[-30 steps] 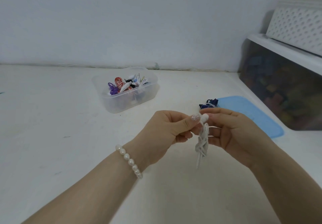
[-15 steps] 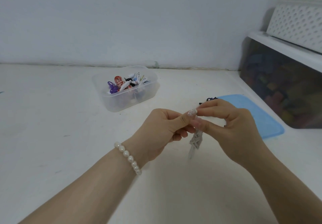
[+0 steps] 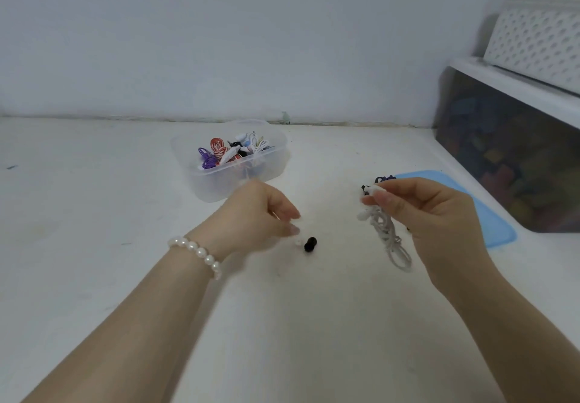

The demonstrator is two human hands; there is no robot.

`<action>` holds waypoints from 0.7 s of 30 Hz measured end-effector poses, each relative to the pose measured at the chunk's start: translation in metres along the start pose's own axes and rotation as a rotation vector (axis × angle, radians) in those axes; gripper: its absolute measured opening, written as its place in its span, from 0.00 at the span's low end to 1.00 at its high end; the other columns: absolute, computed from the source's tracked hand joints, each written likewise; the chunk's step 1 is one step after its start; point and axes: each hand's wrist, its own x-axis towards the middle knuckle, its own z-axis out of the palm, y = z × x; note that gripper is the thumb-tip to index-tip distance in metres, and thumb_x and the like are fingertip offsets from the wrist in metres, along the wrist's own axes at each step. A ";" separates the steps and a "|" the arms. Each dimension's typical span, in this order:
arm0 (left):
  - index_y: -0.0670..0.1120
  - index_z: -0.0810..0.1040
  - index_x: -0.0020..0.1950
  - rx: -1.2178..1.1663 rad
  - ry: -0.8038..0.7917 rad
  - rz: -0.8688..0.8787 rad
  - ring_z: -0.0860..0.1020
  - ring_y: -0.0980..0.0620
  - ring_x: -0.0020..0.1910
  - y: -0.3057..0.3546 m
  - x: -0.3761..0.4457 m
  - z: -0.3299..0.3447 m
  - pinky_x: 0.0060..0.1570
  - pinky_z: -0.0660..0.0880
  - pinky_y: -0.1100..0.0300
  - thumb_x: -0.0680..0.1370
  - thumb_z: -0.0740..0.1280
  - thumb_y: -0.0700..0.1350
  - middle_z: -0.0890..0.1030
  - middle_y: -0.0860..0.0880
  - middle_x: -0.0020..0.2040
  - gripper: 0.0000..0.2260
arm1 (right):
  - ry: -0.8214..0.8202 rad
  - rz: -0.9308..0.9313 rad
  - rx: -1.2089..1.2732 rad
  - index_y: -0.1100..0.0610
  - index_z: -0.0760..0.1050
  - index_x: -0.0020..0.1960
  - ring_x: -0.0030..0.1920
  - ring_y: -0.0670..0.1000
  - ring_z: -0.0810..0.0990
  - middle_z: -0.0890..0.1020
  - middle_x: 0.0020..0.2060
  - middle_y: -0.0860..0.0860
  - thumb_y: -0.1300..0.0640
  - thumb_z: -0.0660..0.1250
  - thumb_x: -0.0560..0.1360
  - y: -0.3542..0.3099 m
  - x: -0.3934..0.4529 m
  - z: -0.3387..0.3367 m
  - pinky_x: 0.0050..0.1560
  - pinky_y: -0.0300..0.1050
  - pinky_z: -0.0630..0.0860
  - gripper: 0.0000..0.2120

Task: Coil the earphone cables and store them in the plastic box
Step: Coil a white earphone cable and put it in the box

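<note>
Earphones (image 3: 384, 230), white and wound into a tight bundle, hang from the right hand (image 3: 430, 214), well to the right of the plastic box (image 3: 276, 159). The thumb and forefinger pinch the upper end of the bundle, where a white earbud pokes out to the left, and the remaining fingers curl loosely behind the cable. A small loop of cord dangles free at the bottom of the bundle, above the white tabletop (image 3: 94, 230).

The left hand (image 3: 257, 214) hovers just in front of the box, between it and the camera. It is blurred, its fingers bent downward and relaxed with nothing in their grip. A pearl bracelet (image 3: 196, 253) circles that wrist. Just below the left fingertips, a small black piece (image 3: 310, 244) lies on the tabletop with a tiny white bit (image 3: 298, 242) touching its left side; what they are is too small to tell.

The box itself is clear, stands open and holds several coiled cables, purple, red-and-white striped, black and white among them. To the right of the box a blue lid (image 3: 489, 214) lies flat on the tabletop, partly hidden by the right hand. A dark blue cable bundle (image 3: 384, 179) peeks out just above that hand's fingertips, at the lid's left edge. Further right of the box stands a dark translucent storage bin (image 3: 508, 151) with a white perforated basket (image 3: 539, 45) on top.
</note>
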 end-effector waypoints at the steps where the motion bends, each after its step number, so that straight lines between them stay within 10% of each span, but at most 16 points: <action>1: 0.50 0.82 0.40 0.034 -0.024 -0.006 0.73 0.66 0.25 0.001 -0.001 0.002 0.31 0.70 0.73 0.66 0.76 0.42 0.78 0.58 0.33 0.06 | 0.005 0.002 -0.001 0.64 0.79 0.40 0.31 0.45 0.82 0.84 0.29 0.48 0.64 0.69 0.69 0.001 0.000 0.000 0.34 0.31 0.74 0.03; 21: 0.46 0.83 0.38 0.065 -0.041 0.006 0.73 0.67 0.22 0.002 -0.001 0.006 0.26 0.68 0.74 0.69 0.73 0.41 0.76 0.61 0.22 0.01 | -0.004 -0.033 -0.190 0.54 0.80 0.37 0.37 0.50 0.84 0.85 0.32 0.50 0.61 0.72 0.68 0.006 -0.003 0.004 0.47 0.43 0.79 0.04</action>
